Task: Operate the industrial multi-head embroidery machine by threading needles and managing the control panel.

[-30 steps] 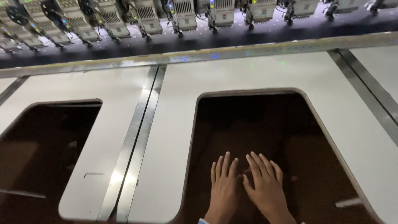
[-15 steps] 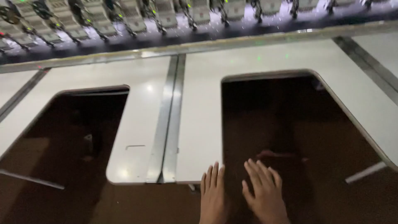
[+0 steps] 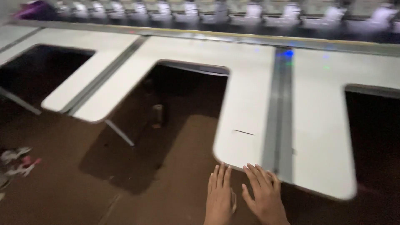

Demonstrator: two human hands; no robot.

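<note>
White table panel (image 3: 250,125) is showing a short dark mark near its front edge, beside a grey metal rail (image 3: 280,121). Left hand (image 3: 219,196) and right hand (image 3: 262,195) are lying flat, fingers spread, holding nothing, fingertips reaching the panel's rounded front edge. Brown floor (image 3: 62,191) is lying below.

I see no packages, signs or screens here. The nearest thing to a label is a thin dark mark (image 3: 243,132) on the white table panel (image 3: 246,104), a short slanted line just ahead of my fingertips; I cannot tell its kind.
</note>
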